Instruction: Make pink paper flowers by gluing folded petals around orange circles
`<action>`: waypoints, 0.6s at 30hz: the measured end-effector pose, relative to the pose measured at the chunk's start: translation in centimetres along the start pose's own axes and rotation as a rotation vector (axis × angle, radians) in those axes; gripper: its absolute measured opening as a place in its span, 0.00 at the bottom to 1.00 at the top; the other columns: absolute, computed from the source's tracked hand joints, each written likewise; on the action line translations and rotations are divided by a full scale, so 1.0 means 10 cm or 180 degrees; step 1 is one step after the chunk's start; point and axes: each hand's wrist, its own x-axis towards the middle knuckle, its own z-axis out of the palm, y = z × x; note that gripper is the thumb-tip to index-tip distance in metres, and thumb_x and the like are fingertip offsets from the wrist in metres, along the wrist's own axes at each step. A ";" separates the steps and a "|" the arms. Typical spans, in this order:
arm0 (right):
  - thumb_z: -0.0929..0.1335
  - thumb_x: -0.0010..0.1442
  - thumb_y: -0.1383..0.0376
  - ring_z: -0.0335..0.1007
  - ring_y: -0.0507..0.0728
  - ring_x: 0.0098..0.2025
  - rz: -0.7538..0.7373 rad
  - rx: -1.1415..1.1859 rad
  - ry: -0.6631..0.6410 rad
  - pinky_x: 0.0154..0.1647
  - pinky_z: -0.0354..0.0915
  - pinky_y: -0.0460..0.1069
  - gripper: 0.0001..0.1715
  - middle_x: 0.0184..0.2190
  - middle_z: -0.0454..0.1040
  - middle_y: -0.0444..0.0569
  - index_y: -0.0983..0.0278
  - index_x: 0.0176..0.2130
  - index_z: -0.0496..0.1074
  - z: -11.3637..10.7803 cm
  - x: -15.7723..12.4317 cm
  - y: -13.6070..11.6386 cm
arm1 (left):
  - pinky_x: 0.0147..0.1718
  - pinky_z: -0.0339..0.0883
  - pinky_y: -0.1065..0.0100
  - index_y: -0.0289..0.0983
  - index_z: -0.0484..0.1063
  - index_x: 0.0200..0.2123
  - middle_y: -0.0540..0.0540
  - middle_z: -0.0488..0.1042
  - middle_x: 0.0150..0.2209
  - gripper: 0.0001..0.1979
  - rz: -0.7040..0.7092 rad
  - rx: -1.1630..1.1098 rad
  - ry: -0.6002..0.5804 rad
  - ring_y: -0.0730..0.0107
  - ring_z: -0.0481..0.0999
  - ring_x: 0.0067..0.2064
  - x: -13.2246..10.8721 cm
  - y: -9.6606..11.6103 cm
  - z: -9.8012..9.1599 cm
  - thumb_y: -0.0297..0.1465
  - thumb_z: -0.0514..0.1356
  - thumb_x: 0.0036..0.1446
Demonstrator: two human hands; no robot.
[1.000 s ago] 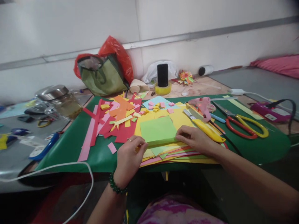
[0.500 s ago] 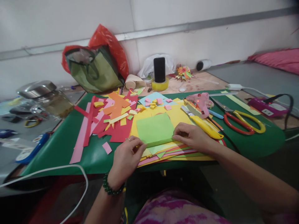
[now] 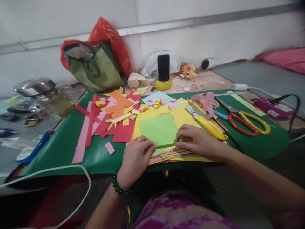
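Note:
A light green sheet of paper (image 3: 158, 128) lies over a stack of coloured paper (image 3: 183, 156), its near edge folded into a narrow strip. At the left end of that fold, my left hand (image 3: 139, 156) pinches the paper between thumb and fingers; a ring and a green bead bracelet are on this side. My right hand (image 3: 196, 140) grips the fold's right end, thumb below and fingers curled above. Just beyond my right hand lies a yellow-handled cutter knife (image 3: 209, 127). Small pink and yellow paper pieces sit on a light blue sheet (image 3: 158, 97) behind the green paper.
Red, pink and orange paper scraps (image 3: 122, 132) cover the mat's left part. On the right are a pink glue gun (image 3: 207, 103), large scissors (image 3: 245, 119) and a purple power socket (image 3: 274, 106). A phone (image 3: 163, 68) stands on a yellow tape roll (image 3: 164, 84). A glass jar (image 3: 54, 101) is far left.
The fold along the green sheet's near edge has become narrower and flatter. My left hand has shifted right, toward my right hand, which stays at its end.

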 end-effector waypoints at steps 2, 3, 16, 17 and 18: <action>0.67 0.63 0.60 0.69 0.58 0.39 -0.0045 -0.0206 -0.0070 0.41 0.64 0.51 0.10 0.35 0.73 0.51 0.62 0.35 0.77 0.01 0.00 -0.08 | 0.32 0.59 0.69 0.39 0.77 0.29 0.49 0.76 0.31 0.09 -0.0075 0.0046 -0.0081 0.69 0.73 0.34 0.02 0.01 -0.02 0.30 0.59 0.60; 0.67 0.63 0.61 0.69 0.58 0.40 -0.0080 -0.0273 -0.0084 0.41 0.64 0.51 0.10 0.35 0.74 0.51 0.62 0.35 0.77 0.02 0.00 -0.10 | 0.32 0.59 0.69 0.39 0.77 0.29 0.49 0.76 0.31 0.09 -0.0116 0.0061 -0.0132 0.69 0.73 0.34 0.03 0.02 -0.03 0.30 0.59 0.60; 0.67 0.61 0.63 0.68 0.54 0.32 0.0474 0.0111 -0.0046 0.33 0.60 0.47 0.10 0.30 0.72 0.47 0.64 0.29 0.74 0.07 0.09 -0.12 | 0.29 0.57 0.70 0.38 0.73 0.27 0.51 0.75 0.27 0.08 -0.0562 -0.0345 -0.0408 0.71 0.71 0.30 0.06 -0.01 -0.06 0.32 0.59 0.57; 0.67 0.61 0.64 0.68 0.54 0.32 0.0503 0.0070 -0.0035 0.33 0.60 0.47 0.10 0.30 0.72 0.47 0.64 0.29 0.74 0.07 0.09 -0.13 | 0.29 0.57 0.70 0.38 0.72 0.27 0.51 0.74 0.26 0.08 -0.0563 -0.0339 -0.0405 0.71 0.71 0.30 0.06 -0.01 -0.06 0.32 0.59 0.57; 0.67 0.60 0.64 0.68 0.54 0.32 0.0523 0.0032 -0.0029 0.33 0.60 0.47 0.09 0.30 0.72 0.47 0.64 0.29 0.74 0.08 0.09 -0.13 | 0.29 0.56 0.70 0.38 0.72 0.26 0.51 0.74 0.26 0.08 -0.0570 -0.0333 -0.0401 0.71 0.70 0.30 0.06 -0.01 -0.06 0.32 0.59 0.57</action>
